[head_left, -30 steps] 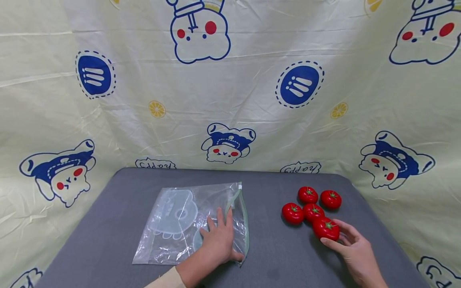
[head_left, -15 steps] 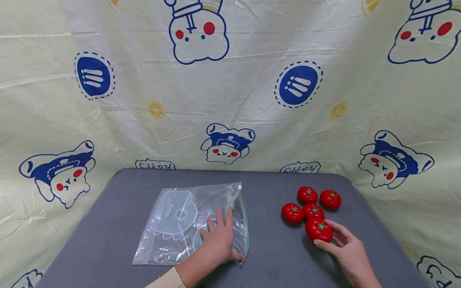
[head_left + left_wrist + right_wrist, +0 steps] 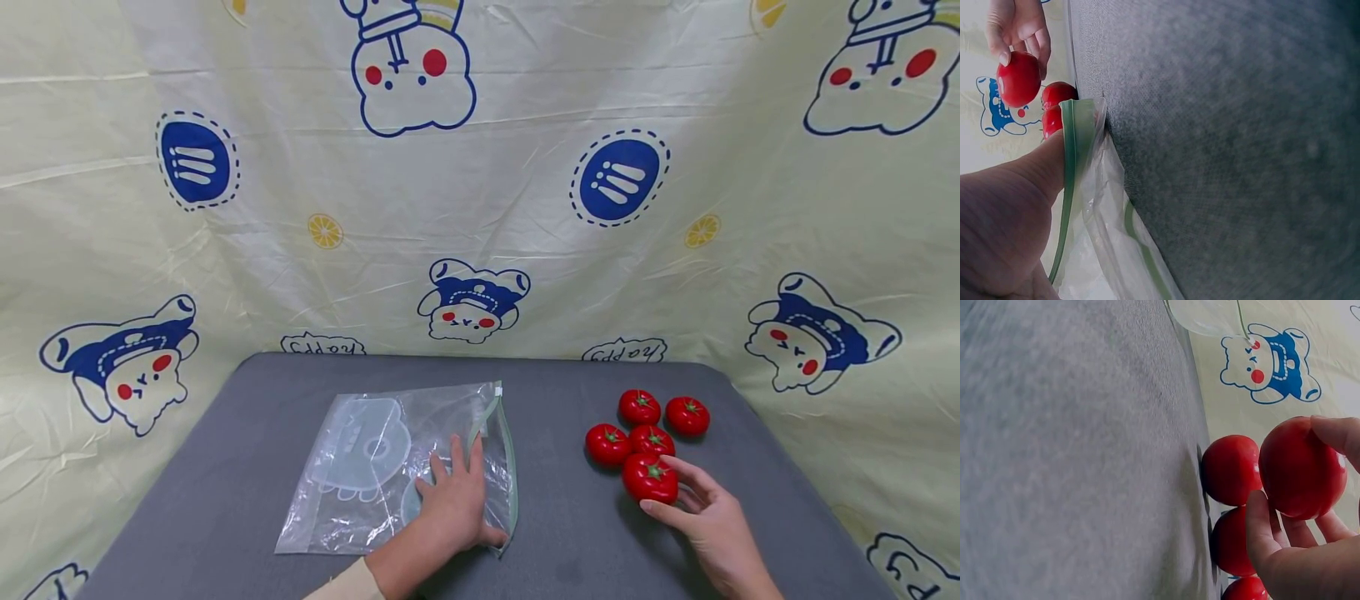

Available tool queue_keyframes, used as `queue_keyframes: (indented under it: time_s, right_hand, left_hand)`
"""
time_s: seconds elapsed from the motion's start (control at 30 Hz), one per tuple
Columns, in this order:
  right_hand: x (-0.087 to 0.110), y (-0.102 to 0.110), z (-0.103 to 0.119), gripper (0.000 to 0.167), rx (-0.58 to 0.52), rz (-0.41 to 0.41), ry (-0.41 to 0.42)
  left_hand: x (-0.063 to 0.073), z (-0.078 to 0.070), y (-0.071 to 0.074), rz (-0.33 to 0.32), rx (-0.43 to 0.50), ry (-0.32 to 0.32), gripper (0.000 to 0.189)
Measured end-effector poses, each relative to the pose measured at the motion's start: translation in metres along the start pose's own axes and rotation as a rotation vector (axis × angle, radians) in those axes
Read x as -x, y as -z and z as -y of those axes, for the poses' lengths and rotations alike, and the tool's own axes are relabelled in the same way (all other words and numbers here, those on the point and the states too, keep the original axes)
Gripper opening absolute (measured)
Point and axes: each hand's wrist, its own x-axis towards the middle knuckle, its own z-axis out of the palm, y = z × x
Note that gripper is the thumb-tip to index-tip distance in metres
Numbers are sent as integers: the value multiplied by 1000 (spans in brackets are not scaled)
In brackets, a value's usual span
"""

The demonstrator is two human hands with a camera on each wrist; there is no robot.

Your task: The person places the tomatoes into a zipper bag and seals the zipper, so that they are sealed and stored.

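A clear zip bag (image 3: 367, 442) with a pale printed pattern lies flat at left centre in the head view. My left hand (image 3: 456, 504) rests on its right part, fingers spread, thumb at the near corner of the mouth. In the left wrist view the green zip edge (image 3: 1069, 162) stands up in front of that thumb. My right hand (image 3: 708, 521) holds a red tomato (image 3: 649, 479) between thumb and fingers, raised off the table. Several other tomatoes (image 3: 608, 445) sit grouped just beyond it. In the right wrist view the held tomato (image 3: 1302, 469) overlaps two of them.
The grey table (image 3: 555, 500) has rounded far corners. Behind it hangs a cream curtain (image 3: 525, 200) with blue cartoon prints. A slider (image 3: 497, 388) sits at the far end of the bag's zip.
My right hand has moved left with the tomato, toward the bag. The left hand stays on the bag, and the grouped tomatoes keep their places.
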Motion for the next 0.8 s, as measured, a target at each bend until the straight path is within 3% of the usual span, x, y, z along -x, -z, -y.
queue_keyframes:
  time_s: [0.8]
  right_hand:
    - [6, -30, 4, 80, -24, 42, 61]
  left_hand:
    - [-1, -1, 1, 16, -2, 10, 142]
